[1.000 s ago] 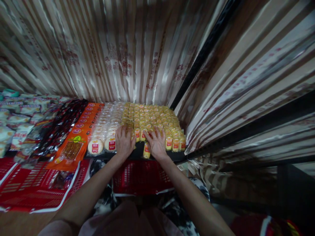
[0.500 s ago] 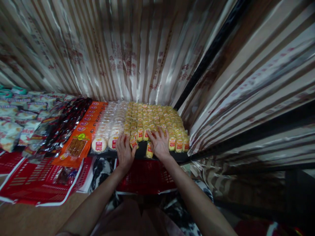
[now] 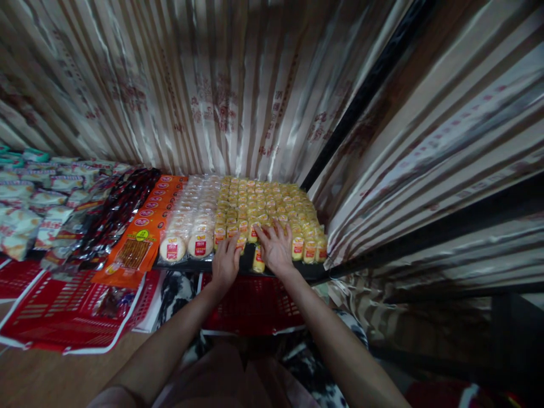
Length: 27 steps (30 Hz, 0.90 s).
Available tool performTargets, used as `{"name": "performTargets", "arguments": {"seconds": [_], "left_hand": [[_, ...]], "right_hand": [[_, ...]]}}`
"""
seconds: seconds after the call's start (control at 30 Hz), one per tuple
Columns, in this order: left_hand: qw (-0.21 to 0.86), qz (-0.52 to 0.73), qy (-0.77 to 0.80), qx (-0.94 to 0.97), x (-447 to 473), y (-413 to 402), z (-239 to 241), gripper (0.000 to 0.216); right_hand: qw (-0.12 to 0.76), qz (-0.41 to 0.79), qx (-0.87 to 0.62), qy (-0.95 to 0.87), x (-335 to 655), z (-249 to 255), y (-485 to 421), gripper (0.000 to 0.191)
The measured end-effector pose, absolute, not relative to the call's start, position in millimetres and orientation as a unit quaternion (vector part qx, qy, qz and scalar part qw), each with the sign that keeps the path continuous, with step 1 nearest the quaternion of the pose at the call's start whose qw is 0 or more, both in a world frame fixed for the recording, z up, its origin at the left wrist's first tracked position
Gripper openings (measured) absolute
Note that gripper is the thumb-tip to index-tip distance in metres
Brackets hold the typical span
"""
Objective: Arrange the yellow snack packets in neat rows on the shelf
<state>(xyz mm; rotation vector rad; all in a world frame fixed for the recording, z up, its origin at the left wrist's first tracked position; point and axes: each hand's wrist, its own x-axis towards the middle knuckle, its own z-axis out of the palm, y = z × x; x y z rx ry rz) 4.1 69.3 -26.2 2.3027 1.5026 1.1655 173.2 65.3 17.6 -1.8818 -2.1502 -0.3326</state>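
Rows of small yellow snack packs [image 3: 263, 204] with red labels fill the right part of a dark shelf [image 3: 204, 265]. My left hand [image 3: 225, 265] is at the shelf's front edge, fingers closed round one yellow pack [image 3: 240, 242]. My right hand [image 3: 276, 249] lies flat with fingers spread over the front row of yellow packs. One yellow pack [image 3: 258, 259] stands alone at the front edge between my hands. Round white cake packs [image 3: 187, 247] sit just left of my left hand.
Orange sausage packs [image 3: 140, 241], dark red packs [image 3: 113, 218] and pale bagged snacks [image 3: 29, 209] line the shelf to the left. Red plastic baskets [image 3: 250, 306] sit below the shelf. A striped shiny curtain [image 3: 204, 85] hangs behind and to the right.
My left hand has slid right from the white cakes and closed on a yellow pack at the front row. My right hand has stayed spread on the packs.
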Motion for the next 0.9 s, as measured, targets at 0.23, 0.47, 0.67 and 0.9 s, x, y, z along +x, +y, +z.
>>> {"name": "performTargets", "arguments": {"seconds": [0.23, 0.47, 0.67, 0.9], "left_hand": [[0.062, 0.346, 0.527, 0.773, 21, 86, -8, 0.043], [0.023, 0.328, 0.578, 0.747, 27, 87, -27, 0.023], [0.035, 0.325, 0.541, 0.775, 25, 81, -35, 0.019], [0.037, 0.353, 0.514, 0.781, 24, 85, -38, 0.024]], "right_hand": [[0.136, -0.109, -0.65, -0.74, 173, 20, 65, 0.052], [0.14, -0.104, -0.651, -0.739, 173, 20, 65, 0.053], [0.142, -0.104, -0.65, -0.739, 173, 21, 66, 0.049], [0.141, -0.105, -0.649, -0.74, 173, 21, 66, 0.05]]}}
